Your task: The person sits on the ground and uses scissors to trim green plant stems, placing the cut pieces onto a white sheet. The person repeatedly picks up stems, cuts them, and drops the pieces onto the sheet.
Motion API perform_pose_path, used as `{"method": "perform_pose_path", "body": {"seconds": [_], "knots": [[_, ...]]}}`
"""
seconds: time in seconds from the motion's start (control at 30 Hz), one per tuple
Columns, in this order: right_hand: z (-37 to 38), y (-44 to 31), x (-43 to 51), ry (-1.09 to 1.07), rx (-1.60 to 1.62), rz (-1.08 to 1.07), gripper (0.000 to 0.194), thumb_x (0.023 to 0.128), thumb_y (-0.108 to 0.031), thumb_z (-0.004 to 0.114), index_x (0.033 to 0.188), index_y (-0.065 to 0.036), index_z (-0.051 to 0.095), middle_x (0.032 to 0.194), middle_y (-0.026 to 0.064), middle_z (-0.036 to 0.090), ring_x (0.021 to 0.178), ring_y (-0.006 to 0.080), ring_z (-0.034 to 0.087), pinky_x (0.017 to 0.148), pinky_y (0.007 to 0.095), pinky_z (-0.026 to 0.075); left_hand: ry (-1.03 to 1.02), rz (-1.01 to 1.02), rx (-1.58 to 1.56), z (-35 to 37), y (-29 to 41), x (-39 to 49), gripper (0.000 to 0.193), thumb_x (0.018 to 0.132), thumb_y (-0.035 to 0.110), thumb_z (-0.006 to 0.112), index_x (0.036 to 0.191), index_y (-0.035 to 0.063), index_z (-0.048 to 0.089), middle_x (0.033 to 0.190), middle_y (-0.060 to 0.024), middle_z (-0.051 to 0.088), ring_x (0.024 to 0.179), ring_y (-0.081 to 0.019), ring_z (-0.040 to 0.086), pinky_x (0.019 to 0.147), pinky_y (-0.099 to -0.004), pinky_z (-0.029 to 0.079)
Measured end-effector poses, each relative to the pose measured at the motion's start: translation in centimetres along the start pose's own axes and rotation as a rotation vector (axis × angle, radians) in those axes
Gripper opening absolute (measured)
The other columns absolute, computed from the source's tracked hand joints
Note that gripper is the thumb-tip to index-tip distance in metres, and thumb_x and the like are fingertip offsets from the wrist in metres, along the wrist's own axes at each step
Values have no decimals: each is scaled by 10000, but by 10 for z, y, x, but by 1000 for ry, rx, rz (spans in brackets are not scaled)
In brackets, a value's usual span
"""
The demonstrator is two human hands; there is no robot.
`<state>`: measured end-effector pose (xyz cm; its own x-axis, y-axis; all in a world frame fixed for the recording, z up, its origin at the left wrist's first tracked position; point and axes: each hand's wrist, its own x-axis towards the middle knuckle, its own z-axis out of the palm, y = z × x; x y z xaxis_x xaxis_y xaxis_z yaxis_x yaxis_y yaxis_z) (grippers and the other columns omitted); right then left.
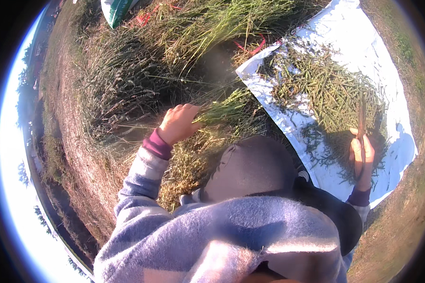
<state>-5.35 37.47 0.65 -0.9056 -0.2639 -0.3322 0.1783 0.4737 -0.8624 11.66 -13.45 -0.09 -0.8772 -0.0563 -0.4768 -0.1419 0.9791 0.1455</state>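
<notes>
My left hand (180, 124) is at the tips of a bunch of green cut stalks (223, 112), its fingers together and bent; whether it grips any stalks cannot be told. On the right, my right hand (362, 150) holds a long, narrow, brownish tool (361, 113) upright, perhaps shears or a blade; its exact kind is unclear. That hand is over a heap of short green cut flower spikes (334, 95) lying on a white plastic sheet (361, 39). A pile of darker, greyish-green stalks (122, 76) lies beyond my left hand.
Long green stalks (212, 30) are heaped at the top, with red ties (256, 46) near them. A green and white bag (116, 12) stands at the top left. Dry straw (184, 173) covers the ground by my knees, and brown field soil (67, 131) stretches to the left.
</notes>
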Motion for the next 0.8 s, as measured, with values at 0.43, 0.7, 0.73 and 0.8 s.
{"method": "perform_pose_path", "body": {"seconds": [0.43,0.7,0.73,0.8], "knots": [[9,3,16,9,-21,104,307,975,-193,625,1246,-49,637,687,-64,491,537,28,435,506,203,373,851,-56,-388,-47,29,297,1136,745,662,748,1511,-45,296,1536,-306,340,1431,-421,351,1161,-468,329],[9,7,20,17,13,112,315,968,-192,628,1244,-40,628,667,-70,498,531,18,442,498,192,372,512,-296,-141,-50,-35,305,638,863,474,694,1220,-46,597,1106,-268,664,1025,-399,660,913,-463,520],[7,9,18,34,16,132,317,968,-192,627,1245,-39,628,666,-70,499,531,18,443,497,193,372,505,-221,-306,-61,-20,301,619,864,479,696,1218,-22,607,1113,-245,671,1029,-380,660,900,-452,522],[8,9,20,32,28,136,318,968,-192,626,1247,-38,627,663,-72,498,530,17,443,496,193,373,572,-171,-533,-74,-4,297,618,862,500,701,1196,-15,628,1087,-223,690,1005,-347,671,874,-429,527]]}}
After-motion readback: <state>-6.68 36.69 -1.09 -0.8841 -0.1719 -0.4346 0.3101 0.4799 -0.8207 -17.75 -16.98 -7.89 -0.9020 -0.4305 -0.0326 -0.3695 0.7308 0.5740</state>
